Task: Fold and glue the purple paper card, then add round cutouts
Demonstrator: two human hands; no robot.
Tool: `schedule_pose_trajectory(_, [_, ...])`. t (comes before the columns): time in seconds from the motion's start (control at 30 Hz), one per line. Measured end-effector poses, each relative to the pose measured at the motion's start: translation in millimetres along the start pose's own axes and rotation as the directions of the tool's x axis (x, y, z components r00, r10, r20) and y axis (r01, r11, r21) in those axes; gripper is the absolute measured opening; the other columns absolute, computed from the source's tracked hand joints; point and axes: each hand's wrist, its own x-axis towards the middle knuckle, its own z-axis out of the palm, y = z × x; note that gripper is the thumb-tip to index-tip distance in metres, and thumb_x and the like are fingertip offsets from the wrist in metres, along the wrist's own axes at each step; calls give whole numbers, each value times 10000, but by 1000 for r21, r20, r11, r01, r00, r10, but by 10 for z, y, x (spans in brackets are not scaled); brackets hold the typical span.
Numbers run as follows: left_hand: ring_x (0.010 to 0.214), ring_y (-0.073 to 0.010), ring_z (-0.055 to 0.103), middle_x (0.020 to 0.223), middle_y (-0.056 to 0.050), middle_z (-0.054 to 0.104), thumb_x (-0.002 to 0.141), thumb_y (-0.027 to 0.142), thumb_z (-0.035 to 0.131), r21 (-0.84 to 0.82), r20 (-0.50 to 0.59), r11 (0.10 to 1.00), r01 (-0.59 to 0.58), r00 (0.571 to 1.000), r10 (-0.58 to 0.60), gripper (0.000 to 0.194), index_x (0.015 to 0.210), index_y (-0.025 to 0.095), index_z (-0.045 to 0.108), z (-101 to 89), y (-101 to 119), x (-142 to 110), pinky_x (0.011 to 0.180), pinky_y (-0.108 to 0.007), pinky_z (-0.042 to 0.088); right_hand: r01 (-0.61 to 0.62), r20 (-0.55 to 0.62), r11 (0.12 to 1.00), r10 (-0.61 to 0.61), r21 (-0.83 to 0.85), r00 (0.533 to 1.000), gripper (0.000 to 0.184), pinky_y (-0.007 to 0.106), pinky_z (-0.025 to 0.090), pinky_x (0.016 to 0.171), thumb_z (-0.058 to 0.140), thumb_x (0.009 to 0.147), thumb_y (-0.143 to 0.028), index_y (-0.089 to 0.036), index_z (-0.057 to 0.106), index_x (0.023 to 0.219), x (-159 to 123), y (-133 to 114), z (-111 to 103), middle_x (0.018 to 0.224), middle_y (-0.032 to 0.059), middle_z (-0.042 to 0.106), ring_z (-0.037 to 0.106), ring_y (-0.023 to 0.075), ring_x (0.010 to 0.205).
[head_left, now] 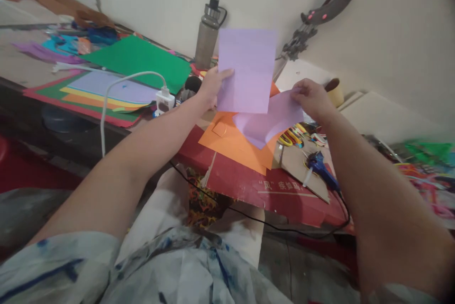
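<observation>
My left hand (213, 87) is closed on the left edge of a rectangular purple paper sheet (249, 67), its thumb lying on the front face. The sheet is held up nearly upright above the table. Between the fingertips of my right hand (313, 97) is the upper right corner of a second purple paper piece (263, 121), which has a curved cut edge. This piece hangs tilted, partly behind the first sheet. Orange paper (241, 145) lies beneath both on a red printed board (241, 185).
A blue glue gun (322, 169) rests on cardboard (298, 173) at the right, its black cord trailing along the front edge. A grey bottle (207, 36) stands by the wall. Green paper (138, 59), stacked coloured sheets (103, 90) and a white plug (165, 101) are at the left.
</observation>
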Motion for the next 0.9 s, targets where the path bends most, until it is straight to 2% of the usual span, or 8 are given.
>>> schedule_pose_trajectory(0.1, [998, -287, 801, 961, -103, 828, 850, 169, 833, 24, 230, 988, 153, 961, -155, 116, 940, 169, 759, 18, 3, -55, 1071, -505, 608, 23, 16, 1000, -23, -4, 1000, 114, 392, 577, 844, 660, 863, -162, -261, 620, 903, -113, -19, 96, 873, 26, 711, 676, 220, 839])
schedule_pose_trajectory(0.2, [1032, -339, 812, 979, -148, 833, 791, 197, 913, 82, 311, 973, 216, 922, -230, 206, 926, 165, 761, 21, -8, -96, 1092, -564, 591, 58, -7, 998, -58, -2, 998, 112, 415, 599, 904, 644, 859, -184, -282, 599, 891, -197, -47, 180, 922, 26, 742, 712, 233, 909])
schedule_pose_trajectory(0.3, [964, -334, 819, 946, -153, 825, 793, 239, 944, 189, 358, 956, 222, 891, -278, 220, 899, 165, 766, 17, -56, -104, 1075, -592, 588, 110, -31, 993, -109, 32, 994, 140, 423, 600, 971, 587, 854, -165, -286, 582, 926, -246, -76, 209, 1009, 33, 770, 730, 234, 1017])
schedule_pose_trajectory(0.43, [802, -250, 782, 853, -105, 796, 851, 195, 890, 254, 280, 957, 141, 936, -212, 133, 834, 171, 760, 2, -165, -52, 1069, -560, 589, 150, -81, 986, -145, 70, 986, 147, 445, 588, 1018, 574, 837, -179, -278, 576, 945, -288, -56, 219, 1042, 53, 765, 727, 248, 1083])
schedule_pose_trajectory(0.6, [788, -206, 747, 884, -83, 808, 844, 125, 855, 167, 172, 977, 131, 972, -160, 114, 854, 201, 770, -47, -242, 44, 1047, -475, 608, 135, -285, 987, -105, 87, 953, 119, 469, 590, 1018, 574, 829, -240, -284, 555, 938, -373, 119, 194, 977, 64, 712, 724, 265, 1040])
schedule_pose_trajectory(0.8, [835, -230, 759, 934, -110, 823, 872, 139, 829, 107, 136, 980, 166, 974, -180, 91, 850, 196, 761, -74, -205, 77, 1068, -493, 609, 264, -553, 948, -125, 179, 824, 173, 501, 584, 1011, 580, 820, -312, -282, 508, 974, -740, 270, 66, 996, 105, 682, 727, 293, 1021])
schedule_pose_trajectory(0.87, [867, -238, 767, 930, -112, 818, 892, 115, 799, 116, 103, 975, 189, 974, -201, 92, 861, 187, 750, -61, -177, 56, 1071, -488, 602, 326, -610, 926, -149, 190, 779, 176, 506, 598, 960, 611, 817, -323, -293, 514, 960, -901, 279, 2, 986, 96, 674, 726, 289, 975])
schedule_pose_trajectory(0.9, [869, -235, 765, 915, -105, 811, 902, 99, 776, 132, 85, 970, 205, 972, -217, 98, 864, 182, 740, -53, -163, 40, 1064, -478, 601, 377, -652, 908, -174, 184, 738, 187, 497, 604, 911, 641, 800, -324, -299, 516, 937, -967, 284, -39, 954, 80, 666, 720, 279, 928])
